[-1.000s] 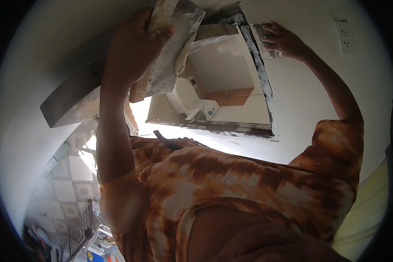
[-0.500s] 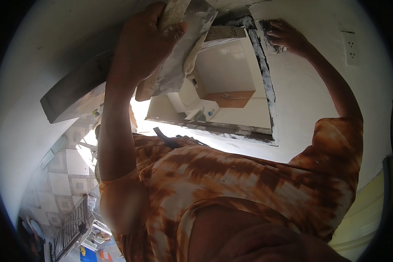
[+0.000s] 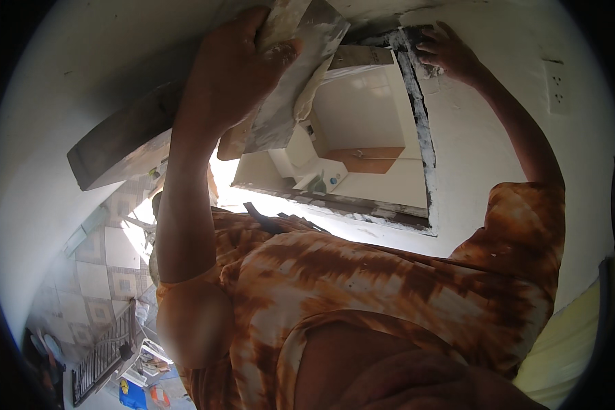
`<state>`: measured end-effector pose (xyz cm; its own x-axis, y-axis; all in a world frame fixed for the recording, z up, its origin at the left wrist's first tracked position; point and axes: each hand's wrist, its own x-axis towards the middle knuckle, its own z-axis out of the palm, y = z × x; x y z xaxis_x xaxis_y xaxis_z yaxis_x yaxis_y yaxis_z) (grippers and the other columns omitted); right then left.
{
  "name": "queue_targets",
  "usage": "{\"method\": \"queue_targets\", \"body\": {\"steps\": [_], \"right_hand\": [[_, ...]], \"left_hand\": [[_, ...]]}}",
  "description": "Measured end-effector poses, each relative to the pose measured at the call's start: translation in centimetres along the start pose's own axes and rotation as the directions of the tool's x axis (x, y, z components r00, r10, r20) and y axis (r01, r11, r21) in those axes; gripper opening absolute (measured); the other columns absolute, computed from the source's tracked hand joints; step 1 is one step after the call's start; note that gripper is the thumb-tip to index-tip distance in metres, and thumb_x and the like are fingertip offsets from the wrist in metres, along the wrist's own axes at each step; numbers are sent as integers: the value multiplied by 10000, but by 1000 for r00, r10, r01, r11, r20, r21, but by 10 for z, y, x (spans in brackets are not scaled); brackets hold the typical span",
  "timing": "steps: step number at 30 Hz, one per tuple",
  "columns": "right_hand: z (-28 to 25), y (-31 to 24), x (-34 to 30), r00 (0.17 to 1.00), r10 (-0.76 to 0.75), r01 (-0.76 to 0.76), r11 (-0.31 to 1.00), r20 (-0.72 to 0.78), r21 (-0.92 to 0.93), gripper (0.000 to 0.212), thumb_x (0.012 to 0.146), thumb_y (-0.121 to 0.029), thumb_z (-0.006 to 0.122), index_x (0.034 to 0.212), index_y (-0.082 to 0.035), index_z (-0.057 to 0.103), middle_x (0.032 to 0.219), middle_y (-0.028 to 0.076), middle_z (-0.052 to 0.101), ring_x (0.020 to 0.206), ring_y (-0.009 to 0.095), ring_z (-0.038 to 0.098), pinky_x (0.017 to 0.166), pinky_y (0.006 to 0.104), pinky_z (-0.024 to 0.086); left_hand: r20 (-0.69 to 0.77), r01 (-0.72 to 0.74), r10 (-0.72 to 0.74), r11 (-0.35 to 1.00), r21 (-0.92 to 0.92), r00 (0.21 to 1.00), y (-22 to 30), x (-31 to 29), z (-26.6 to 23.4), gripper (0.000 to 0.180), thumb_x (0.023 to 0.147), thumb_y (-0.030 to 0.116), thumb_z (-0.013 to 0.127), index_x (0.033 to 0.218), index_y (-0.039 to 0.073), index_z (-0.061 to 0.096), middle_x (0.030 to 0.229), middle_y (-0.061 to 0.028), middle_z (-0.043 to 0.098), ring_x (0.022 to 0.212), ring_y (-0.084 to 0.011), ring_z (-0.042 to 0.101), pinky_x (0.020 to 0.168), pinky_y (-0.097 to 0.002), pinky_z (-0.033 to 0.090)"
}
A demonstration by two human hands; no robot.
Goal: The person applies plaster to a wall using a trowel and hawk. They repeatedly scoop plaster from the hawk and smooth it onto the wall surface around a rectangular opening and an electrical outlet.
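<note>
My left hand (image 3: 236,82) is raised at the upper left, closed around a plastering trowel. The trowel's broad grey metal blade (image 3: 287,96) is tilted, and pale, wet-looking filler (image 3: 309,96) hangs along its right edge. At the opening's upper right corner, my right hand (image 3: 451,56) presses a flat dark scraper blade (image 3: 411,42) to the wall, fingers bent over it. White filler smears the dark frame (image 3: 424,137) down the right side of the opening. Whitish residue coats my left thumb.
Through the opening show a white room and a brown wooden panel (image 3: 372,160). A grey ledge (image 3: 116,150) juts out at left. A wall socket (image 3: 557,87) is at far right. Below left lie a tiled floor (image 3: 106,246), a metal railing (image 3: 102,355) and a blue object (image 3: 133,395).
My right hand and its scraper have slid slightly up and left, onto the frame's corner. The left hand keeps its hold on the trowel; the whole view has shifted a little.
</note>
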<state>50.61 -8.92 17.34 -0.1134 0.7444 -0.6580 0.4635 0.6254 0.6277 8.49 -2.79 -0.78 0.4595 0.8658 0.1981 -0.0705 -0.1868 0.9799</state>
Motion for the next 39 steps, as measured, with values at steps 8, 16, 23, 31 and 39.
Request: {"method": "queue_targets", "body": {"steps": [8, 16, 23, 31, 39], "right_hand": [[-33, -1, -28, 998, 44, -41, 997, 33, -65, 408, 740, -79, 724, 1111, -246, 747, 1329, -55, 621, 1423, 212, 374, 1262, 492, 160], [-7, 10, 3, 997, -20, 22, 1000, -79, 20, 457, 725, -24, 714, 1130, -237, 740, 1349, -44, 612, 1433, 222, 363, 1255, 483, 192], [-16, 11, -15, 991, -28, 25, 999, -130, -27, 430, 730, -74, 738, 1124, -246, 743, 1333, -50, 622, 1413, 213, 389, 1254, 485, 184], [-8, 9, -7, 997, 70, -73, 996, -42, -56, 418, 727, -96, 751, 1121, -235, 740, 1323, -55, 621, 1398, 215, 399, 1245, 483, 206], [-14, 2, -20, 992, -18, 17, 1000, -128, -8, 412, 766, -83, 728, 1147, -240, 730, 1361, -63, 599, 1404, 221, 388, 1231, 468, 232]], "left_hand": [[-12, 9, -9, 1000, -9, 1000, 2, 0, 1, 380, 898, 282, 739, 1142, 4, 650, 832, -84, 692, 743, -135, 618, 701, -332, 512], [44, 9, -10, 1000, 16, 999, 5, 1, -3, 375, 894, 273, 745, 1136, 3, 650, 833, -95, 692, 740, -136, 620, 700, -335, 514], [44, 19, -20, 1000, 21, 999, 5, 2, -1, 385, 893, 278, 746, 1134, -4, 647, 818, -97, 683, 735, -135, 611, 698, -337, 513], [40, 14, -13, 1000, -8, 999, 5, 0, -2, 370, 889, 258, 746, 1129, -5, 647, 818, -95, 683, 732, -133, 607, 698, -337, 510], [58, 34, -35, 999, 16, 998, 7, 3, -3, 373, 893, 257, 740, 1144, -3, 646, 848, -99, 700, 754, -127, 626, 717, -341, 521]]}}
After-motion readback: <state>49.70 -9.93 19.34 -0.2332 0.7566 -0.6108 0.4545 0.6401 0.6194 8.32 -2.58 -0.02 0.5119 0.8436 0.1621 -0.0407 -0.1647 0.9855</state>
